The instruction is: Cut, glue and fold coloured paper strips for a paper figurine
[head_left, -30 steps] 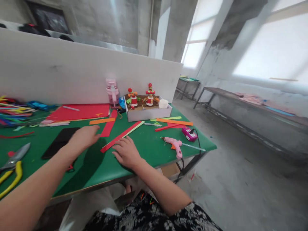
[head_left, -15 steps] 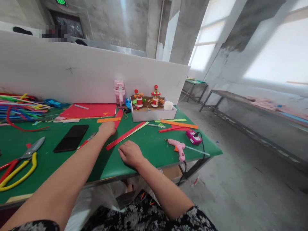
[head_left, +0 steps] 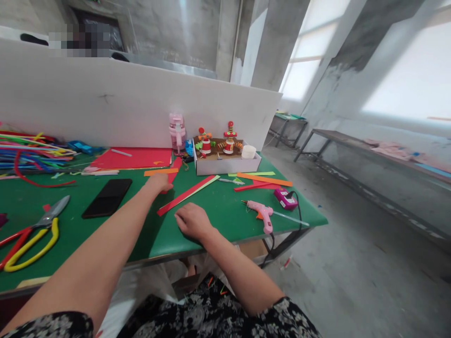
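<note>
My left hand point(head_left: 159, 180) reaches out over the green table point(head_left: 225, 220) and lies on a short red paper strip point(head_left: 175, 167), fingers pressed together on it. An orange strip point(head_left: 160, 172) lies just beyond the hand. My right hand point(head_left: 192, 221) rests palm down near the table's front edge, fingers loosely apart and holding nothing. A long red strip edged with a light green one point(head_left: 188, 194) runs diagonally between the two hands.
A black phone point(head_left: 107, 197), scissors point(head_left: 49, 215) and yellow-handled pliers point(head_left: 30, 243) lie to the left. At the back stand a pink bottle point(head_left: 177, 133) and a white box with paper figures point(head_left: 229, 164). A pink glue gun point(head_left: 260, 213) lies at the right.
My left hand has moved forward and to the right, past the phone and onto the red strip. My right hand has stayed in place. The view has shifted a little to the left.
</note>
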Tool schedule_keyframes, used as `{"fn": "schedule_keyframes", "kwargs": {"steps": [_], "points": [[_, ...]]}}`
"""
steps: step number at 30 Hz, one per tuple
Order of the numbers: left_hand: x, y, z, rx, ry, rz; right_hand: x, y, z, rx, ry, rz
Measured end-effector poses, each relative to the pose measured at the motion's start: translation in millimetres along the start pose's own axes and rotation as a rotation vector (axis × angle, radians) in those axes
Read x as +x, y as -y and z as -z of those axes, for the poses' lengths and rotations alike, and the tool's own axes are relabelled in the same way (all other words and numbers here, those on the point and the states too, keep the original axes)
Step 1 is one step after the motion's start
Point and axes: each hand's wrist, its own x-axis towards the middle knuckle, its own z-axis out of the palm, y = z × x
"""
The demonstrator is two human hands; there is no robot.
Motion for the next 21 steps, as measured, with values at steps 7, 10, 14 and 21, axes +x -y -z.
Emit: {"fn": "schedule_keyframes", "kwargs": {"steps": [7, 10, 14, 21], "points": [[5.2, -5.4, 3.8, 0.052, 0.068, 0.047, 1.4, 1.8, 2.2, -0.014, 0.01, -0.005], [2.6, -8.4, 2.4, 0.048, 0.046, 0.054, 0.6, 2.3, 2.5, -0.014, -0.004, 0.001], [-0.6, -10.8, 1.9, 0.057, 0.02, 0.048, 0.3, 2.6, 2.3, -0.004, -0.012, -0.002], [-6.6, -10.9, 1.4, 0.074, -0.004, 0.045, 1.0, 3.0, 4.3, -0.038, 0.014, -0.003]]}}
